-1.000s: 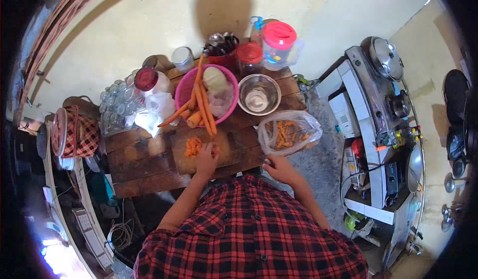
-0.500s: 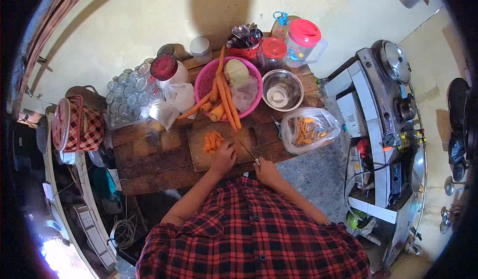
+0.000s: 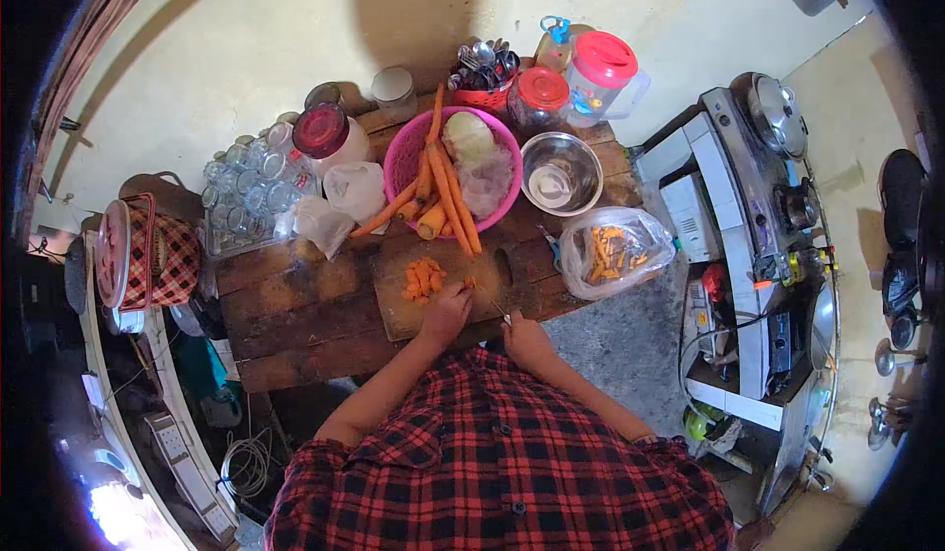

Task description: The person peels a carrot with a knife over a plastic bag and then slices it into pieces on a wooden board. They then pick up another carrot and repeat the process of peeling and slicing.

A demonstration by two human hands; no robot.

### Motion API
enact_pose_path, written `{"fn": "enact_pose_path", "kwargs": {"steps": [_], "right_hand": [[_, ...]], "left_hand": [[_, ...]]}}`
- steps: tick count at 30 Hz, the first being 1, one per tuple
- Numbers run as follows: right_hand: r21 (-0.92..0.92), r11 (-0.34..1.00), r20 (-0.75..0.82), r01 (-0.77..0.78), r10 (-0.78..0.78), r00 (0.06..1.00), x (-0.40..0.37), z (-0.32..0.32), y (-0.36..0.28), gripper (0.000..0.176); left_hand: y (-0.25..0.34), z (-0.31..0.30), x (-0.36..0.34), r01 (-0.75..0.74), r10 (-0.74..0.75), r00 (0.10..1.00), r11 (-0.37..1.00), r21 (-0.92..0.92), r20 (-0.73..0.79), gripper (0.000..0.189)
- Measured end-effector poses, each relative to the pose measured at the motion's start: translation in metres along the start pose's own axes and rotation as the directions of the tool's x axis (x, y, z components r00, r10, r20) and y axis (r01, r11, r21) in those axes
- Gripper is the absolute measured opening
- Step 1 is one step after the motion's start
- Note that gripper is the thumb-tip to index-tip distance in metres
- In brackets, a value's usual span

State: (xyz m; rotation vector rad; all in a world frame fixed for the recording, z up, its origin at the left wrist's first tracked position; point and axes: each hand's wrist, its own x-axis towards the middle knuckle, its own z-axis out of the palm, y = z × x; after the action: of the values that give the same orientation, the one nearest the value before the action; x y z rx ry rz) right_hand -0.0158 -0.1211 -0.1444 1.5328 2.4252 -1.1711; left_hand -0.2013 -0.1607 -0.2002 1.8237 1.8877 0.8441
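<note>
On the dark-planked wooden bench (image 3: 285,305) in front of me lies a brown, rectangular wooden chopping board (image 3: 399,317), and the person in the red-and-black checked shirt (image 3: 492,433) has both hands at its near side. The left hand (image 3: 448,312) is over the board, fingers bent in on a short, bright orange carrot piece (image 3: 470,282) whose end shows just past them; how firmly they press I can't tell. The right hand (image 3: 529,337), by the board's near right corner, has its fingers wrapped round the handle of a thin-bladed knife (image 3: 505,315), which slants over the board toward the left hand. A loose orange heap of chopped carrot (image 3: 423,278) lies on the board, left of the carrot piece.

Just beyond the board stands a round, bright pink plastic basket (image 3: 397,157) with long, whole orange carrots (image 3: 448,202) in it, some poking over its rim. Right of the board sits a clear plastic bag (image 3: 650,246) with orange strips inside.

To my eye the carrot piece would be light, stiff and crisp, a little slick where cut, and apt to roll. I'd hold it down from above, on its flattest side, fingertips tucked back from the blade.
</note>
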Motion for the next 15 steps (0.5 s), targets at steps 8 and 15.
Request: {"fn": "enact_pose_path", "kwargs": {"steps": [8,15], "right_hand": [[-0.02,1.0,-0.031,-0.001,0.0,1.0,0.021,0.025,0.004,0.024],[0.024,1.0,-0.05,-0.011,0.012,0.999,0.015,0.035,0.018,0.026]], "left_hand": [[0.002,-0.003,0.004,-0.098,0.099,0.989,0.995,0.016,-0.109,0.021],[0.006,-0.007,0.004,-0.099,0.099,0.986,0.995,0.011,-0.132,0.016]]}}
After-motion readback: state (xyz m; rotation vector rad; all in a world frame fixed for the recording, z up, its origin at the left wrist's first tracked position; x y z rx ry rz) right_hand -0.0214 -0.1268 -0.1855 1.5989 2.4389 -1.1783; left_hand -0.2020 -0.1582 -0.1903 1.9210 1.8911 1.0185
